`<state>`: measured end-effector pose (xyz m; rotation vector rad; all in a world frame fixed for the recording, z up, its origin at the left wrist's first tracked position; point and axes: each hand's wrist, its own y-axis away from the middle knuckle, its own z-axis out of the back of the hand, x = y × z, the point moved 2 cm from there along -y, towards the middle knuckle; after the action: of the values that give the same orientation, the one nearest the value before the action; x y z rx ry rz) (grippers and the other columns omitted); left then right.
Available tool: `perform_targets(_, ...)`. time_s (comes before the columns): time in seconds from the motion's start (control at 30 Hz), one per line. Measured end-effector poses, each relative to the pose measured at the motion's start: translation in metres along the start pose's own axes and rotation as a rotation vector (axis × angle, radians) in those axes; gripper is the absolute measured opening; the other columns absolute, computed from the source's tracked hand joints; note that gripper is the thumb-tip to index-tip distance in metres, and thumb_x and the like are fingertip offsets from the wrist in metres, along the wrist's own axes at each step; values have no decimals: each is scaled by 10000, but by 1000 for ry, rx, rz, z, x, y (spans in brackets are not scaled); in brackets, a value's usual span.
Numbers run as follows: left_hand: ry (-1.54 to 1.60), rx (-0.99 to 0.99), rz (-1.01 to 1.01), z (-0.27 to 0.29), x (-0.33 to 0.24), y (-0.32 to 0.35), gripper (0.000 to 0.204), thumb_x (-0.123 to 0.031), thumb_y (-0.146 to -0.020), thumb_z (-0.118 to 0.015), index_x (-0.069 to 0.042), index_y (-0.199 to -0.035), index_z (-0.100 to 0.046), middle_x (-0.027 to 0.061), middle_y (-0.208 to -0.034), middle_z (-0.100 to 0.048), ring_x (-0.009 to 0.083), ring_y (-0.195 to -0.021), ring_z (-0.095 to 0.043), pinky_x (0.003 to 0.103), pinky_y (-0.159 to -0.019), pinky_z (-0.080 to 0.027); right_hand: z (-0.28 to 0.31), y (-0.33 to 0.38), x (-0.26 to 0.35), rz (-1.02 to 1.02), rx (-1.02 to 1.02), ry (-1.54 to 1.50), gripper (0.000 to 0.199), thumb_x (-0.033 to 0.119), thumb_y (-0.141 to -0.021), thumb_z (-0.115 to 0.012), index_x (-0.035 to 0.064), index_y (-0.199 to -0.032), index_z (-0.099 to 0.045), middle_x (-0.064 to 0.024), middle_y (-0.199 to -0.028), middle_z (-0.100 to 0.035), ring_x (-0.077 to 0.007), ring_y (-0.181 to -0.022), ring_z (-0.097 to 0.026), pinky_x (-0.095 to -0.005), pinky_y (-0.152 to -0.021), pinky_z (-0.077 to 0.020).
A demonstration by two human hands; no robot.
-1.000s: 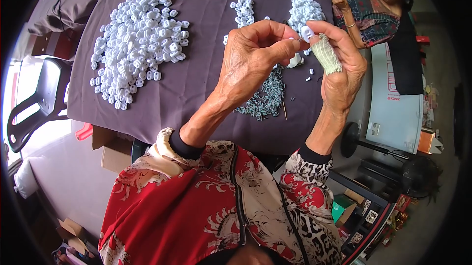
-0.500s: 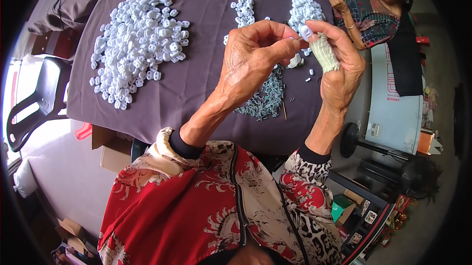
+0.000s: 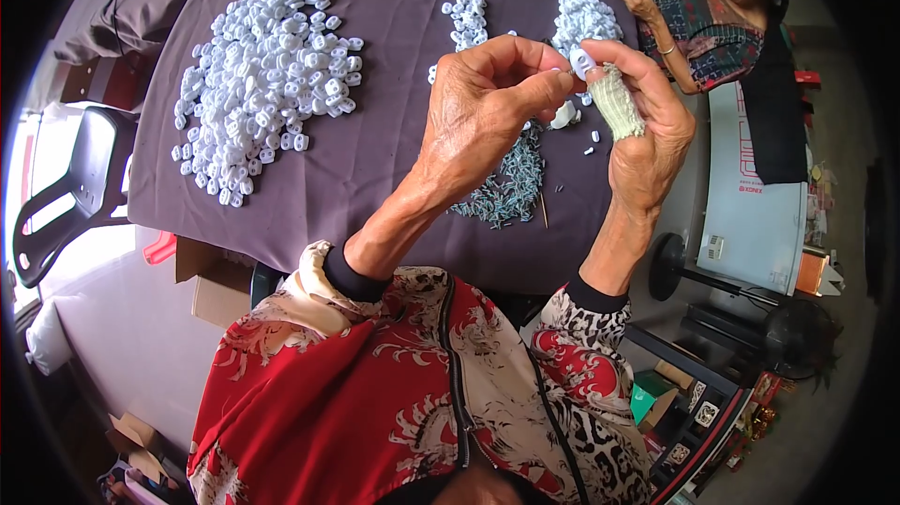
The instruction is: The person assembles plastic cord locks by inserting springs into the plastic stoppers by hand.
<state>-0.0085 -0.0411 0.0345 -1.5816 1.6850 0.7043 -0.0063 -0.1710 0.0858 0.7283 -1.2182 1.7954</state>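
Now the grey shank that showed half a second ago is hidden, suggesting it sits deeper. The left hand (image 3: 478,111) is pinched tight, contents unseen; the right hand (image 3: 653,122) grips one white piece (image 3: 582,62) above the counter (image 3: 375,181). Beyond lie one screw heap (image 3: 504,191), then three main white heaps (image 3: 267,74), their pieces uncountable.

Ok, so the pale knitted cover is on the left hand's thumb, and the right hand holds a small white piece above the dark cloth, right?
Not quite: the pale knitted cover is on the right hand's thumb, not the left hand's, as the head view shows. The right hand does hold a small white piece above the dark cloth.
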Motion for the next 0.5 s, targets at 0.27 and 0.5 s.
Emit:
perform_targets(0.27,-10,12,48,-1,-4,1,130,-74,-760,-641,24,-842,-617,61,-687,-602,103,-624,-554,223,-625,-448,1,0,1,29,-2,47,364,-116,-669,-407,-38,-967,-600,-80,-900,-620,-113,-772,-586,-218,-727,-463)
perform_targets(0.5,-48,35,10,1,-3,1,147,-75,-777,-610,47,-860,-608,64,-732,-630,58,-618,-525,186,-559,-432,5,2,0,46,23,46,364,-113,-668,-406,-38,-967,-600,-80,-893,-615,-116,-767,-589,-218,-724,-462)
